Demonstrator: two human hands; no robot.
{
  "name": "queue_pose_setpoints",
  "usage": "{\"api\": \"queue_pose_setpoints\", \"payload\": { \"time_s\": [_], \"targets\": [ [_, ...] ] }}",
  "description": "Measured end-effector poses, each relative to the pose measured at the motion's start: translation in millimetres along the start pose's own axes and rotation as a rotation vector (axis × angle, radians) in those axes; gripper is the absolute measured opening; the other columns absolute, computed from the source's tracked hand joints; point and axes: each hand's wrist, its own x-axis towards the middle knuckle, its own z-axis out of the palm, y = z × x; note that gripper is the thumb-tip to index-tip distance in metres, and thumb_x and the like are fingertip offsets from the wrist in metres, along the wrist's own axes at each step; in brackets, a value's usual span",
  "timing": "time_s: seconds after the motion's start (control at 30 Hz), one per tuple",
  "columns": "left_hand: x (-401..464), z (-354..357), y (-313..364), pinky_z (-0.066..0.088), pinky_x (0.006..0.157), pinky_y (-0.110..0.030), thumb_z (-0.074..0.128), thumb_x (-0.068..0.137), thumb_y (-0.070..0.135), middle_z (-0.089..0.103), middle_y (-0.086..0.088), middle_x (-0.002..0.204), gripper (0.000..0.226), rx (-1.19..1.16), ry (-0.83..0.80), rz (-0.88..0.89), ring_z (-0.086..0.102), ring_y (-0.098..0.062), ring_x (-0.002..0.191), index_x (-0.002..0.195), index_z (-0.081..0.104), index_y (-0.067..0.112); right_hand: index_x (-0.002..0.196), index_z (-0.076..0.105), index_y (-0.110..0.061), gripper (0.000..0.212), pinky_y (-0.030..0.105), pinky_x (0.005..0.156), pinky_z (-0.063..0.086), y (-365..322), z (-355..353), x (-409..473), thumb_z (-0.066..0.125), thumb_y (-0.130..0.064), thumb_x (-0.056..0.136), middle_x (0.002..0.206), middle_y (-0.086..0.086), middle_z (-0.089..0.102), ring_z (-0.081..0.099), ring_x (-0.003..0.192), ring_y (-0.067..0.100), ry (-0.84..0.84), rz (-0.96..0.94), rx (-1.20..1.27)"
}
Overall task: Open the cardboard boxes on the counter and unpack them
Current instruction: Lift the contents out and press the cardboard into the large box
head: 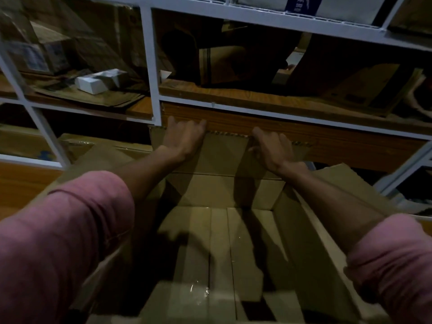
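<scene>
A large open cardboard box [217, 242] fills the lower middle of the head view, and only its taped bottom flaps show inside. Its far flap [224, 155] stands up against the wooden shelf edge. My left hand [184, 139] lies on the left part of that flap with its fingers over the top edge. My right hand [272, 148] grips the same flap's top edge further right, fingers curled over it. Both forearms reach across the box, with pink sleeves pushed up. The right side flap [336, 181] is folded outward.
A white metal shelf frame [153, 66] with wooden boards [280, 127] stands right behind the box. Flattened and whole cartons [233, 64] and a small white box [98, 83] lie on the shelves. Another carton [77, 146] sits at the left.
</scene>
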Motion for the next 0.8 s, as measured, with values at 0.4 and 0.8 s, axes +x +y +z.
{"api": "queue_pose_setpoints", "payload": {
  "time_s": [0.4, 0.8],
  "targets": [
    [-50, 34, 7, 0.042, 0.085, -0.047, 0.072, 0.084, 0.025, 0.043, -0.016, 0.121, 0.047, 0.082, 0.254, 0.168, 0.042, -0.032, 0.105, 0.123, 0.048, 0.014, 0.117, 0.054, -0.016, 0.024, 0.042, 0.077, 0.051, -2, 21, -18, 0.061, -0.029, 0.098, 0.106, 0.008, 0.063, 0.062, 0.095, 0.028, -0.127, 0.115, -0.06],
    [-80, 97, 8, -0.001, 0.112, -0.075, 0.055, 0.092, 0.055, -0.035, -0.005, 0.163, 0.098, -0.161, -0.113, -0.181, -0.025, -0.044, 0.149, 0.16, -0.011, 0.03, 0.127, 0.054, -0.015, 0.033, 0.047, 0.092, 0.048, -13, 58, -46, 0.059, -0.027, 0.096, 0.126, 0.013, 0.059, 0.058, 0.112, 0.033, -0.097, 0.133, -0.08]
  ]
}}
